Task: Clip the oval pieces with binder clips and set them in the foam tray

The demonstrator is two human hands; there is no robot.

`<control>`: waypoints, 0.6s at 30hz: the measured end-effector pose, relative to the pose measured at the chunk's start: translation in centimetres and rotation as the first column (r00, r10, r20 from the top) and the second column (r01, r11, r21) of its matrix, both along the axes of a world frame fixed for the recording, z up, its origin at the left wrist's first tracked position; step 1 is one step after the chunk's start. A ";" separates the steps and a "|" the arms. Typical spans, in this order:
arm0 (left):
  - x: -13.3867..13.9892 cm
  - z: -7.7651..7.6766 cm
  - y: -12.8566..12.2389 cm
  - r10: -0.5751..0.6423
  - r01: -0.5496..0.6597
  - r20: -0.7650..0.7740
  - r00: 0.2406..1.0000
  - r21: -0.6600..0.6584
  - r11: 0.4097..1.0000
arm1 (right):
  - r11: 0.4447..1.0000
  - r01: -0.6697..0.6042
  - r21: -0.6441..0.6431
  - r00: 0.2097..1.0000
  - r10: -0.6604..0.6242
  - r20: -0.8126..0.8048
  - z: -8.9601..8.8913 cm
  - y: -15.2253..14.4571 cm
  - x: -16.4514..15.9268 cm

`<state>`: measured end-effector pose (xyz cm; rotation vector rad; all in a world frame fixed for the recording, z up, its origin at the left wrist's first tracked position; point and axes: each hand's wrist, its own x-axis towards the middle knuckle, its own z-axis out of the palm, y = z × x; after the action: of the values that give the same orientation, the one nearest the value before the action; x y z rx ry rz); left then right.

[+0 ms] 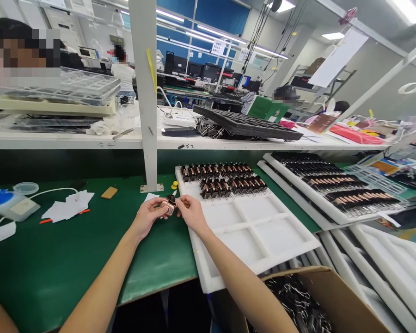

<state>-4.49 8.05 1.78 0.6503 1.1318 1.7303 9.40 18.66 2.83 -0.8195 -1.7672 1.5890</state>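
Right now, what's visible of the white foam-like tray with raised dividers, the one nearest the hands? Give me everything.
The white, foam-like tray is rectangular, with a raised rim and crossing ribs forming compartments. It lies on the green tabletop, its near-left corner seemingly jutting past the edge. Rows of black clips with copper-coloured pieces sit at its far end. The right hand and right forearm appear over its left side; contact can't be told.

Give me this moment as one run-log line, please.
left grip: holding copper-coloured part | right grip: at black clip | white tray: partly filled with clipped parts
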 end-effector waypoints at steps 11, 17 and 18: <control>0.0 -0.2 0.0 -0.006 0.006 -0.089 0.996 -0.004 1.000 | 0.978 0.004 0.211 0.991 -0.032 0.127 0.6 -0.6 1.4; 0.2 -0.1 0.1 -0.022 0.015 -0.127 0.992 -0.056 0.998 | 0.985 0.013 0.170 0.984 -0.043 0.175 0.6 0.0 1.7; 0.2 -0.1 0.1 -0.021 0.015 -0.127 0.992 -0.054 0.998 | 0.987 0.016 0.163 0.984 -0.045 0.175 0.4 0.1 1.7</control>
<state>-4.27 8.17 1.72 0.7449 1.2522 1.6567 11.14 18.75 3.28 -0.9296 -1.9698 1.3682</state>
